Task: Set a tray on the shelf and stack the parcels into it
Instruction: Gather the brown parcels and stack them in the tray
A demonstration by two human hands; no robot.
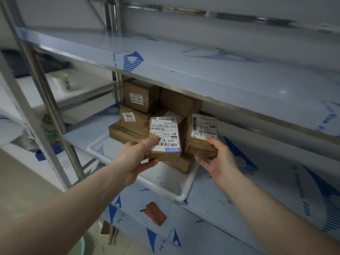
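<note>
A brown cardboard parcel with a white label [165, 139] is held upright in the left hand [137, 156], and a second labelled brown parcel [202, 134] in the right hand [217, 157], over the white plastic tray [181, 195] at the shelf's front edge; the stack lies directly behind both.

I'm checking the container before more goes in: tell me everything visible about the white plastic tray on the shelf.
The white plastic tray is shallow and rectangular, with a rolled rim and rounded corners. It lies flat on the film-covered metal shelf, its near corner jutting past the shelf's front edge. Brown cardboard parcels are stacked in its back half; the front floor is bare and slightly smudged. Neither hand visibly touches it.
</note>
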